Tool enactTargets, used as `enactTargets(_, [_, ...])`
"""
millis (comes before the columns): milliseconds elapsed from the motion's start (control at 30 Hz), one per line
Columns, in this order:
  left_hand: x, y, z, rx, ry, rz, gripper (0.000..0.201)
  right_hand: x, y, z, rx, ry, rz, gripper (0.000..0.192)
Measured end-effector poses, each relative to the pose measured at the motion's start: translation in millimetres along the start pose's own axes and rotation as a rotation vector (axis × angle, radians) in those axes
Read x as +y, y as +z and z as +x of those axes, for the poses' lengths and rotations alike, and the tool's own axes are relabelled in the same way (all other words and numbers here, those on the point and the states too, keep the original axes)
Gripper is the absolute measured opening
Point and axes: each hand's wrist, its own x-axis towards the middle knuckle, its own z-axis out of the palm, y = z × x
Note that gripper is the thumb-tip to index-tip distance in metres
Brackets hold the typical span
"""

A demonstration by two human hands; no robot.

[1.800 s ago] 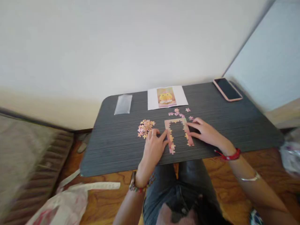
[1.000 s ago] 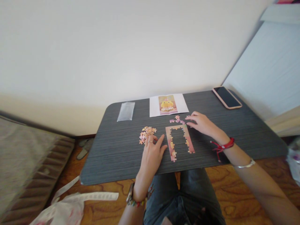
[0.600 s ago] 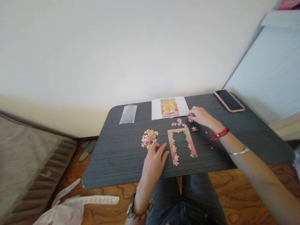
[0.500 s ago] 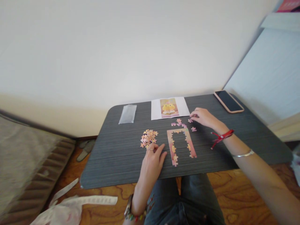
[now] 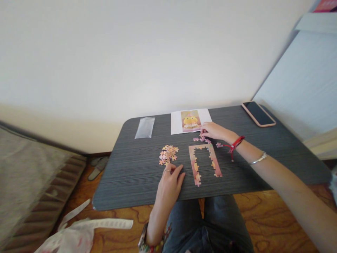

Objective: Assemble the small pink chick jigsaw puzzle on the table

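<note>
- Our right hand (image 5: 212,130) is fingertips-down on the loose pieces (image 5: 203,139) just beyond the puzzle frame (image 5: 204,163); whether it grips one we cannot tell
- Our left hand (image 5: 168,184) rests open left of the frame
- We should lift one piece cleanly, without nudging the frame

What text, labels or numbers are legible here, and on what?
None can be read.
Reference sheet: a yellow figure on pink, no lettering resolvable.
Phone: screen dark, nothing shown.
Clear plastic bag: no print visible.
Puzzle frame and loose pieces: colour patches only.
Red object at top right: too blurred to tell.
</note>
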Motion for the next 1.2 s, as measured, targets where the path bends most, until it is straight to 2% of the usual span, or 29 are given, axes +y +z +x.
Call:
enactTargets(267, [1, 1.7, 0, -0.021, -0.012, 0.016, 0.025, 14, -2, -17, 0.021, 0.179, -0.071, 0.021])
enactTargets(433, [7, 2.5, 4, -0.023, 0.008, 0.005, 0.025, 18, -4, -22, 0.009, 0.228, -0.094, 0.021])
enactTargets(667, [6, -0.5, 3, -0.011, 0.003, 0.002, 0.025, 19, -7, -23, -0.032, 0.023, -0.137, 0.016])
enactTargets(900, [2, 1.1, 2, 0.002, 0.005, 0.000, 0.024, 24, -8, -29, -0.049, 0.023, -0.116, 0.017])
enactTargets(1200, [6, 0.8, 3, -0.008, -0.002, 0.000, 0.025, 16, -12, -31, -0.062, 0.018, -0.131, 0.016])
